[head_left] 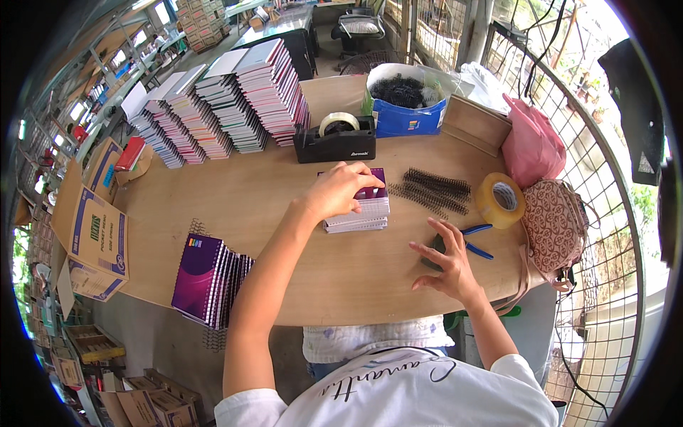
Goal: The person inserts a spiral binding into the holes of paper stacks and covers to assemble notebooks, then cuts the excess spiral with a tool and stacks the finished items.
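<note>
1. The wooden bench (284,206) fills most of your view, and everything you work with lies on it.
2. Along the far left of the bench stand tall stacks of notebooks (213,107), set in rows side by side.
3. At the near left edge, a pile of bound purple notebooks (206,277) leans partly over the rim of the bench.
4. At the far side, a blue box (405,117) holds a heap of black wire coils; a black tape dispenser (336,142) sits just to its left.
5. At the right end lie a pink bag (530,146) and a patterned bag (555,228), with a roll of brownish tape (501,199) standing beside them.
6. In the middle, straight ahead of you, sits a small stack of purple-covered pages (366,210), unbound, its white edges facing you.
7. Loose black binding coils (434,188) lie just to the right of that stack.
8. Your left hand (341,191) rests on top of the small stack, fingers curled down over its cover.
9. Your right hand (445,260) lies on the bench with its fingers spread, touching a dark item that is too hidden to tell.
10. Blue-handled pliers (475,240) lie just beyond your right fingertips.
</note>
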### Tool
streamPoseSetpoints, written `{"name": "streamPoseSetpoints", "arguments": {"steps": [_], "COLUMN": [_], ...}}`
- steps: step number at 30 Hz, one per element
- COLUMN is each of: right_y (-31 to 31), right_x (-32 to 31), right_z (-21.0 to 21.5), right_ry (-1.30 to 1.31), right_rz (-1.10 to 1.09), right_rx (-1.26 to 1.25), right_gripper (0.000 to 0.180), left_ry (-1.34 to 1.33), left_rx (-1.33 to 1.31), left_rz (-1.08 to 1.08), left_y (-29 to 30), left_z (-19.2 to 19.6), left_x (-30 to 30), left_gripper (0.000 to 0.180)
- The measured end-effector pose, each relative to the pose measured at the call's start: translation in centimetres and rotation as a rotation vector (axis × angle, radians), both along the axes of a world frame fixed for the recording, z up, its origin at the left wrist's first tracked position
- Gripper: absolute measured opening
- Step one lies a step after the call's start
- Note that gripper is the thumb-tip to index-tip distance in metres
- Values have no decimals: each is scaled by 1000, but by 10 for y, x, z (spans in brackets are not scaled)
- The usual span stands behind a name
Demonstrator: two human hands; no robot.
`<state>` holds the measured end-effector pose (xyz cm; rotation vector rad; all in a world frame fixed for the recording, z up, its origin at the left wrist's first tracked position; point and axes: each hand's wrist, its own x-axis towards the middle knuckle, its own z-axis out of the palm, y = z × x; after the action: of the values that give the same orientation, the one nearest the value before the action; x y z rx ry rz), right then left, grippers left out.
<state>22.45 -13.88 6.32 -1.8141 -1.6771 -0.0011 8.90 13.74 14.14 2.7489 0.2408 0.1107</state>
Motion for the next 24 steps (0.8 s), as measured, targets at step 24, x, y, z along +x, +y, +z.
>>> {"name": "streamPoseSetpoints", "arguments": {"steps": [24], "right_y": [-6], "right_x": [3], "right_z": [5], "right_ry": [39], "right_rz": [0], "right_rx": [-30], "right_gripper": [82], "left_ry": [17], "left_rx": [-40], "left_rz": [-13], "left_y": [3], "left_z": [1], "left_x": [3], "left_gripper": [63]}}
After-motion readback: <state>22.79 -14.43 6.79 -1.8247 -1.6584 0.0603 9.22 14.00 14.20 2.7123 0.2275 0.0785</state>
